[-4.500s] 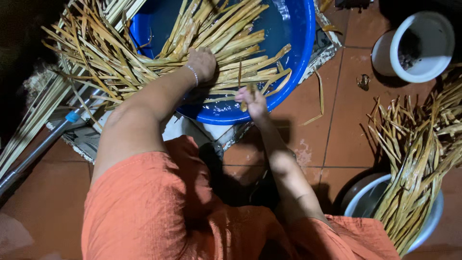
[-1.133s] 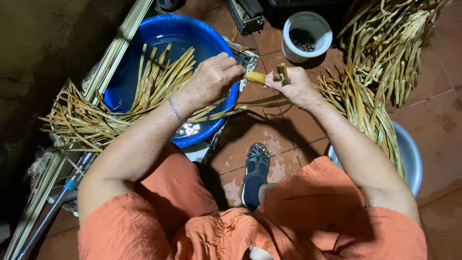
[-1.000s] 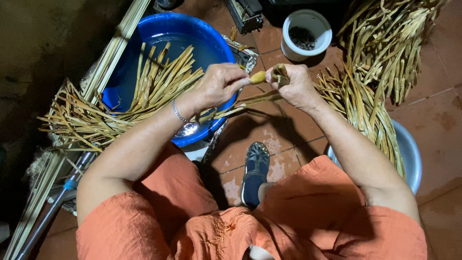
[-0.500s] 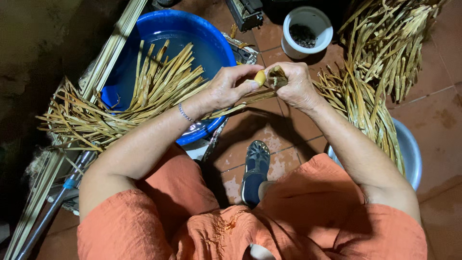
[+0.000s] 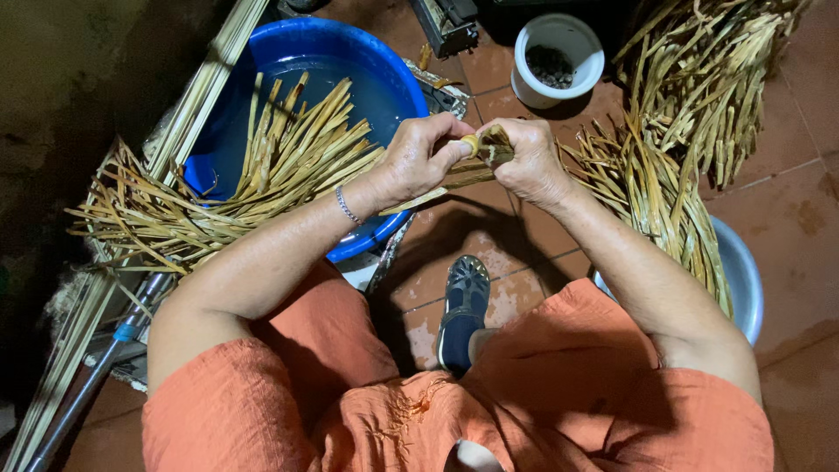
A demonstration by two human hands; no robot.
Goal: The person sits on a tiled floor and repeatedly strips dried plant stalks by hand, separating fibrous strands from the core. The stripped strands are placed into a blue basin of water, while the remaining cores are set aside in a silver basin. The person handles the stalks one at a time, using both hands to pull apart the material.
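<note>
Centre-top of frame: left hand [image 5: 418, 160] and right hand [image 5: 527, 157] both pinching one dried leaf strip [image 5: 454, 175], long axis slanting lower left, beside blue basin [image 5: 384, 83].

- Blue basin [image 5: 384, 79], far left: glossy, smooth plastic.
- Strips [image 5: 288, 157] lying in it: dry, fibrous, matt plant stalk, straw-coloured.
- White pot [image 5: 559, 61], far right: smooth plastic, slight sheen.
- Floor tiles [image 5: 786, 201]: matt, reddish, worn clay.
- Orange garment [image 5: 559, 411], near: soft, creased cloth.
- Bracelet [image 5: 347, 206]: shiny metal.
</note>
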